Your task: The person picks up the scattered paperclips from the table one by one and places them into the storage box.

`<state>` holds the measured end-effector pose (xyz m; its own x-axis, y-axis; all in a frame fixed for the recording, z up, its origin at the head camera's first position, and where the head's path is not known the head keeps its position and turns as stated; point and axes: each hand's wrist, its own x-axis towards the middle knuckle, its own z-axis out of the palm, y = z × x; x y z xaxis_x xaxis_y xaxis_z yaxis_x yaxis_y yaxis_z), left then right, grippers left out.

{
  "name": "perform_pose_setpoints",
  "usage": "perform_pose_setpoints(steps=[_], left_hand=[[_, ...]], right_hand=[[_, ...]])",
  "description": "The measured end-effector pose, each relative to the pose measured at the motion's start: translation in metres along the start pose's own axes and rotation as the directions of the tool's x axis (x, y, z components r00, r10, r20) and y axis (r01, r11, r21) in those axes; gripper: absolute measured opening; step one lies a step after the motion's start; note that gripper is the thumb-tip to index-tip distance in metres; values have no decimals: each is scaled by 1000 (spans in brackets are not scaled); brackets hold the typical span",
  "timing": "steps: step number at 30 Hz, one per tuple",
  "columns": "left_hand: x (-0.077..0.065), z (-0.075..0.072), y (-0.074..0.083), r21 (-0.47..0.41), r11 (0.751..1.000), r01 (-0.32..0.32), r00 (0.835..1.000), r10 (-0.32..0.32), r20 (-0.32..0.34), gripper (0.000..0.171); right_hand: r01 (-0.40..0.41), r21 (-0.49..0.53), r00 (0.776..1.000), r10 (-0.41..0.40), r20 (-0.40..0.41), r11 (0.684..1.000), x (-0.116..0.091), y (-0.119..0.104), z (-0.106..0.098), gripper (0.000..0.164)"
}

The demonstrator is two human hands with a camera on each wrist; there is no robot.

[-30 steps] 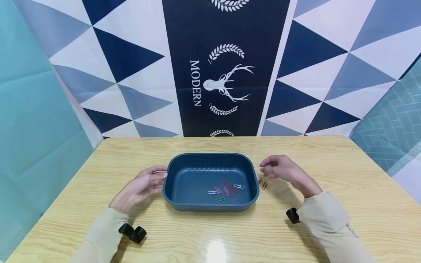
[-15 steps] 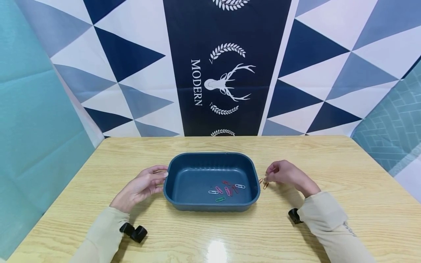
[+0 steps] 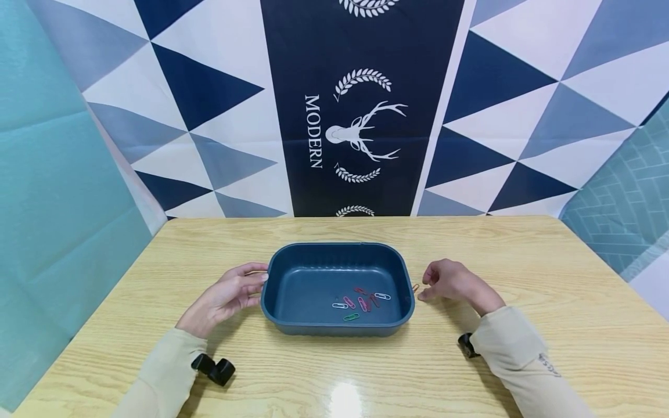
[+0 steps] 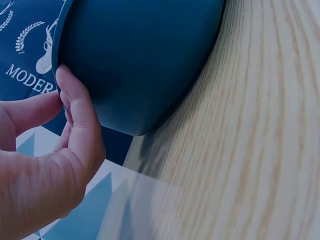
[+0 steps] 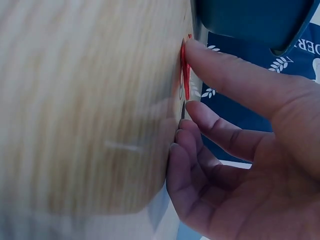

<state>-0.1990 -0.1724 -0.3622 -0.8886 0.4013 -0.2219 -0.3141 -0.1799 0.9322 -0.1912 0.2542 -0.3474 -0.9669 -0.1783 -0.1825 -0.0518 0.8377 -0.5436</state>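
Note:
A dark blue plastic tray (image 3: 334,330) stands mid-table with several paper clips inside, among them a green clip (image 3: 351,317), a white clip (image 3: 382,296) and a pink clip (image 3: 363,303). At its left end my left hand (image 3: 230,296) pinches the rim between thumb and bent fingers. To the right of the tray, my right hand (image 3: 452,284) is low at the table with thumb and index finger apart. Its thumb tip touches a red-orange paper clip (image 5: 186,75) in the right wrist view. An orange paper clip (image 3: 416,288) shows beside the tray's right wall.
The light wooden table (image 3: 292,377) runs back to a patterned cloth wall (image 3: 230,128). A teal curtain (image 3: 68,209) hangs at the left. Black camera mounts (image 3: 213,370) sit on both wrists.
My right hand has come down to the clips right of the tray, and its fingers now cover the nearer orange clip. My left hand stays at the tray's rim.

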Motion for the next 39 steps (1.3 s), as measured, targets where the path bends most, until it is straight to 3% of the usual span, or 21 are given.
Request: perform_pose_setpoints(steps=[13,23,30,39], left_hand=[[-1,-2,-2,-10,1000,-11,999,11,40,31],[-1,1,0,4,1000,7,1000,-7,-1,31],[0,1,0,-5,1000,15,1000,-15,-5,32],[-2,1,0,-1,1000,-1,1000,1,9,29]], right_hand=[[32,-4,999,-32,-2,999,2,6,1,21],[5,44,1000,-4,-17,999,-1,2,-1,14],[-11,140,1000,14,-20,990,-1,6,-2,7],[-51,286,999,46,24,957,0,10,-4,7]])
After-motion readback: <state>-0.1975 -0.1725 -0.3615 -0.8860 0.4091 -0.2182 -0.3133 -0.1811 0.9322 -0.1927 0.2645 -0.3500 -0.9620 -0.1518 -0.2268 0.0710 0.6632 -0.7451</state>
